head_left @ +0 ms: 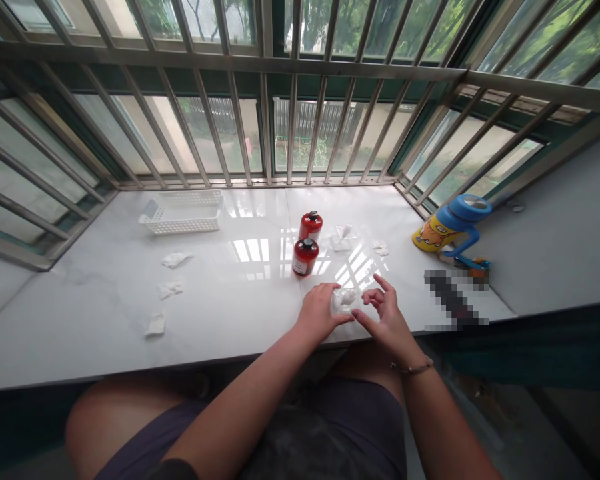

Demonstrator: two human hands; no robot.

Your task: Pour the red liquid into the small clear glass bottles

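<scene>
Clear box sits between two hands, left holding, right just beside

The left hand (323,312) holds a small clear box (335,304) from its left side, its fingers bent along the far edge and its thumb along the near one. A crumpled white wad (349,297) lies in the box. The right hand (387,320) is at the other side with its fingers spread wide and apparently holding nothing; its thumb points left, towards the near right corner, and whether it touches there I cannot tell.

From the right fingers, then, the box lies directly to the left. The left hand is the nearer, being already around it. The box looks about as wide as it is deep, so no long axis can be made out. It is close to the near edge of the bench (240,320); whether it rests there or is slightly lifted is unclear.

Beyond the left hand stand two red bottles, the nearer (306,259) partly covering the farther (311,225). A second clear container (342,244) lies to their right.
</scene>
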